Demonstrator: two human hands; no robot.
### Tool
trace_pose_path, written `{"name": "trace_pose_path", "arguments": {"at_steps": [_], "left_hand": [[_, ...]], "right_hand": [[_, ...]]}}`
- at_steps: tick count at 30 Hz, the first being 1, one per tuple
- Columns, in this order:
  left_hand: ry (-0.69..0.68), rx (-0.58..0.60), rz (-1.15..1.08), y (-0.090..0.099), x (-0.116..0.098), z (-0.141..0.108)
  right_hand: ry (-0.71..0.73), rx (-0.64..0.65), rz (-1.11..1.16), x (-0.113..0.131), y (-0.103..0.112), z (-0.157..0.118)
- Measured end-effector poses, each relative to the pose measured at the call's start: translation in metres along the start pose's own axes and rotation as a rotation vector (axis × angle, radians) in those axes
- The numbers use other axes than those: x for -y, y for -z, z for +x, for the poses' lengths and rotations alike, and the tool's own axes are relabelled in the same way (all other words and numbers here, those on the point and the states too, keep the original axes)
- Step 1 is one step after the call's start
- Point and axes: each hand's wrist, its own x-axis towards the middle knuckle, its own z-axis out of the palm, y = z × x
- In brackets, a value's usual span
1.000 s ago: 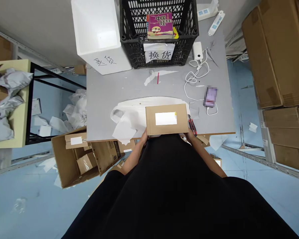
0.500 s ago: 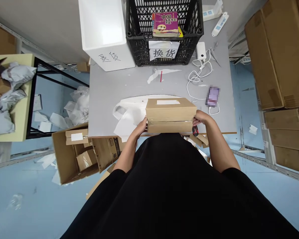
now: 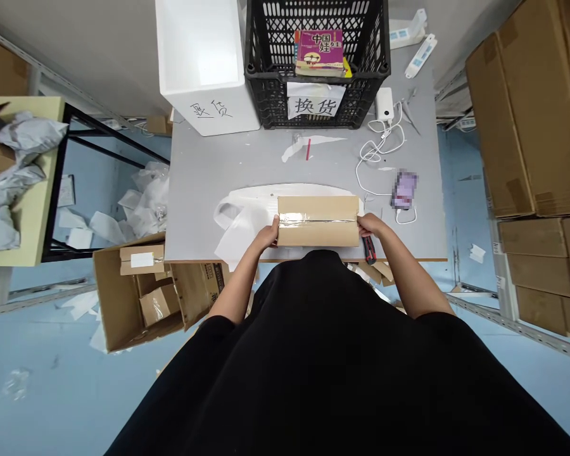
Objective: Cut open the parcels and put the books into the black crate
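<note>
Left hand [image 3: 267, 234] and right hand [image 3: 371, 224] grasp opposite ends of 1 cardboard box [image 3: 318, 234], taped seam showing, at 6 o'clock on the worktop [image 3: 209, 171]. I judge this step as looking it over; any turn calls for an even 2-handed hold.

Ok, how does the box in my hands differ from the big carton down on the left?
The box is closed, with shiny tape along its seam; the carton is open, with smaller boxes inside. The box is clearly smaller than the carton. The box is held between your left hand and right hand; the carton sits lower than the tabletop, untouched by either. Both are brown cardboard.
</note>
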Motion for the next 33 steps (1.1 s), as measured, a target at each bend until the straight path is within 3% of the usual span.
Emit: {"name": "trace_pose_path", "arguments": {"at_steps": [2, 4, 5, 9, 12, 17, 21, 24, 28, 33], "left_hand": [[-0.107, -0.069, 0.048, -0.002, 0.009, -0.004], [-0.272, -0.135, 0.056, -0.007, 0.019, -0.008], [-0.351, -0.149, 0.036, -0.010, 0.023, -0.010], [-0.567, -0.135, -0.059, -0.026, 0.032, -0.012], [-0.710, -0.174, -0.037, -0.032, 0.027, -0.006], [-0.793, -0.149, 0.057, -0.024, 0.016, 0.003], [-0.768, -0.097, 0.011, -0.017, 0.014, 0.006], [-0.745, -0.074, -0.012, -0.015, 0.014, 0.007], [-0.754, -0.060, -0.016, -0.012, 0.015, 0.010], [-0.762, -0.055, -0.018, -0.010, 0.016, 0.013]], "right_hand": [[0.043, -0.148, -0.066, -0.029, -0.011, -0.003], [0.110, -0.508, -0.234, -0.063, -0.028, -0.008], [0.128, -0.599, -0.280, -0.079, -0.038, -0.010], [0.108, -0.530, -0.347, -0.123, -0.065, -0.016], [0.118, -0.475, -0.367, -0.127, -0.067, -0.015], [0.090, -0.398, -0.290, -0.105, -0.054, -0.020], [0.239, -0.466, -0.223, -0.085, -0.033, -0.040], [0.405, -0.459, -0.228, -0.064, -0.006, -0.075], [0.700, -0.456, -0.554, -0.015, 0.016, -0.130], [0.852, -0.308, -1.048, 0.061, -0.009, -0.153]]}}
